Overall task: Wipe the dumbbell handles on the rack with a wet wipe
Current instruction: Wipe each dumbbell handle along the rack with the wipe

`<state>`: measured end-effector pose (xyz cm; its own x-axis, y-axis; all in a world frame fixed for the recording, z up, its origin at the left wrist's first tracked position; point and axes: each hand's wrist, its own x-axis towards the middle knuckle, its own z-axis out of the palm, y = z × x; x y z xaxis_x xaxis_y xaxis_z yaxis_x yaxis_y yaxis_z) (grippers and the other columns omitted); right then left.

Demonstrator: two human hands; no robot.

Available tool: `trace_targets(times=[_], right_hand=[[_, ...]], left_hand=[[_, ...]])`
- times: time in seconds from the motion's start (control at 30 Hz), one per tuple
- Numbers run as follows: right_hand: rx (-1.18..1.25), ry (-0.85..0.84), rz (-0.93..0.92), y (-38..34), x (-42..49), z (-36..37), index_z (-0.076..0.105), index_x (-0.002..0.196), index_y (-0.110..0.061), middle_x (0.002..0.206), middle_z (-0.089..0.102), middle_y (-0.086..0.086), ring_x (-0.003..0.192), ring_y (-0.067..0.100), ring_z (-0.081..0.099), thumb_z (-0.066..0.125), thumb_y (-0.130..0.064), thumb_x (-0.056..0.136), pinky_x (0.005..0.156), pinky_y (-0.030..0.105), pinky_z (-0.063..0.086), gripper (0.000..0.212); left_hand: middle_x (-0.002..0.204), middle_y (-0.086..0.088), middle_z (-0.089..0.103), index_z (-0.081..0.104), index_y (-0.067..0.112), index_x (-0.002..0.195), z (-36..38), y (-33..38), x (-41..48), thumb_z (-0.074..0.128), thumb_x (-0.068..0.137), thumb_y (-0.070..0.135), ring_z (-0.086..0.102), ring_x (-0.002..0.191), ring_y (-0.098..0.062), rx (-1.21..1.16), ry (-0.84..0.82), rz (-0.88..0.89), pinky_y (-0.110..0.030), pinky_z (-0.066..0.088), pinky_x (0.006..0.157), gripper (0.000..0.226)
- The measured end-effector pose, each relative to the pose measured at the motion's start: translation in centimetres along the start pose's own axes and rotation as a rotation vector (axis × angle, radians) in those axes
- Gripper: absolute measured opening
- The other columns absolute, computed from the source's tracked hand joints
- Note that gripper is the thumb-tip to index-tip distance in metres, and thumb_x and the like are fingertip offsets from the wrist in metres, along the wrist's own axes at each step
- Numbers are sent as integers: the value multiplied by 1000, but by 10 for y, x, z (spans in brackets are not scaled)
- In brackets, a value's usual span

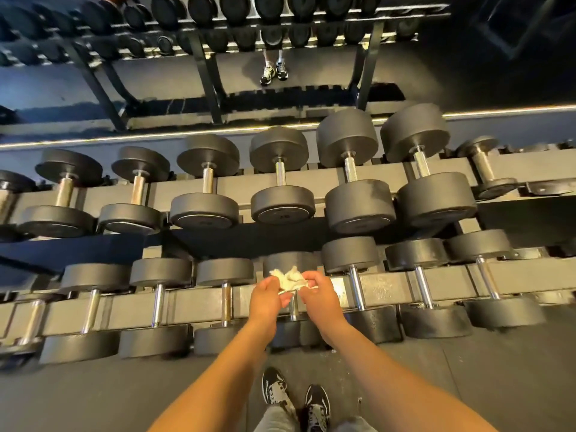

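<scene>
Wet wipe [288, 279], white and crumpled, pinched at its left edge by left hand [266, 296] and at its right edge by right hand [321, 296]. Fingers and thumbs of both curled onto it, nothing else held.

Nearest, below the bare forearms: two black lace-up shoes [276, 389] on grey floor [93, 394].

Next out, hands and wipe just above the near row of the rack, about midway along the front rail [193, 304]. Directly beneath them, chrome handle [293, 313] of a black round-headed dumbbell. Contact between wipe and that handle: cannot tell. Similar dumbbells side by side toward both ends of this rail, handles pointing front to back.

Farther back and higher, rear rail [237, 182] with a second row of black dumbbells, larger toward the right, then one small one near the right end.

Farthest, a lit strip along the wall's foot and mirror [311, 95], with reflected rack and a pair of shod feet.
</scene>
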<state>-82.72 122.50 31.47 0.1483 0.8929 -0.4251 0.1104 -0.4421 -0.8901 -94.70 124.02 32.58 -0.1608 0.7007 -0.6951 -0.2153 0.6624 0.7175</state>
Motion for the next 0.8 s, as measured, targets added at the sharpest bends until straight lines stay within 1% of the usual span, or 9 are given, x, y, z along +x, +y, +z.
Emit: trace_targets(times=[0.13,0.2,0.3,0.4,0.53,0.57,0.67,0.73,0.8], right_hand=[[5,-36,104,18,-13,10,64,109,-20,108,66,3,100,20,64,63,-27,95,84,33,54,16],[-7,-30,128,23,-17,17,64,104,-17,100,70,6,90,19,65,61,-25,97,78,32,54,12],[51,22,125,37,-23,28,62,100,-15,90,67,8,79,18,62,58,-17,100,65,25,51,5],[39,115,168,52,-26,36,59,91,-23,84,64,6,78,21,60,54,-9,99,74,40,53,16],[51,222,216,66,-30,42,58,84,-28,85,65,7,81,27,63,57,-9,98,81,49,56,24],[77,231,224,71,-31,43,60,84,-27,86,65,6,84,26,63,57,-9,99,82,50,56,24],[163,222,257,79,-32,45,65,96,-22,96,67,3,89,19,64,55,-9,101,87,44,57,17],[236,197,268,84,-29,45,66,108,-16,108,67,7,95,17,65,54,-7,101,80,34,60,16],[267,178,271,92,-22,47,66,112,-11,113,66,12,97,20,65,53,-5,101,67,24,58,18]], left_hand=[[101,-6,75,66,12,112,-15,-17,-11,48,107,28,71,93,-19,-14,-43,-32,-28,58,78,25],[99,-4,77,67,16,108,-23,-28,-7,57,103,36,72,95,-20,13,-81,-24,-33,58,85,23],[102,-10,75,68,9,102,-35,-44,5,62,100,27,70,94,-24,69,-89,-2,-30,57,78,19],[105,-14,72,66,12,108,-46,-58,18,62,98,20,68,96,-27,68,-12,-42,-36,57,83,13],[77,-8,68,61,11,105,-55,-75,23,56,99,8,61,70,-22,87,-24,-83,-36,51,68,8],[77,-8,68,58,15,106,-56,-78,21,54,99,5,61,70,-23,90,-28,-88,-39,54,70,13],[108,-14,64,46,29,126,-58,-89,20,50,98,1,65,93,-29,176,-88,-62,-49,55,92,39],[123,-12,58,49,29,126,-58,-100,29,50,96,-1,62,109,-30,312,-130,25,-48,52,99,42],[130,-5,57,61,29,117,-57,-111,42,54,96,5,59,112,-24,420,-116,101,-44,52,102,32]])
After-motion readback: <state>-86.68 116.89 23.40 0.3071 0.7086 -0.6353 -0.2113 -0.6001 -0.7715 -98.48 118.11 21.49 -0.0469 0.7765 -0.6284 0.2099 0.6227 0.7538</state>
